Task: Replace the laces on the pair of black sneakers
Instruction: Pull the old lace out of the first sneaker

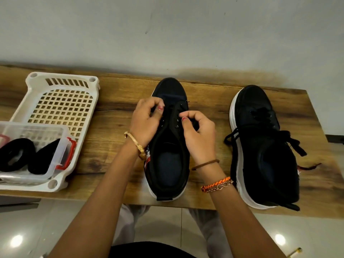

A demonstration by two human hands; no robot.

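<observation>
**Centre of frame: lacing risk at the lower eyelets**

At centre frame, both hands are working the lace on the middle sneaker (167, 138), which is sitting toe-away on the desk (115, 116).

- Left hand (144, 121): fingers are curling tight, thumb and forefinger pinching the black lace (177, 108) near the toe-end eyelets.
- Right hand (198, 131): fingers are also curling in, pinching what looks like the other run of that lace. Black on black, so I cannot tell exactly where the lace end is sitting.
- Second sneaker (264, 146) is lying at right of frame, laces loose and trailing onto the desk.
- Clear box (61, 151) at lower left is holding dark rolled bundles, probably spare laces; it is resting in the white basket (61, 90).

Risks as I'm judging them:
- Eyelets are getting hidden under both hands, so skipping one or crossing the wrong way is likely.
- Uneven pulling is going to leave one end short.
- Nothing is pinning the shoe down; a hard tug is likely sliding it toward the near edge, where the heel is already sitting close.
- Trailing lace of the right shoe is lying near the right wrist, so a snag could be dragging that shoe.
</observation>
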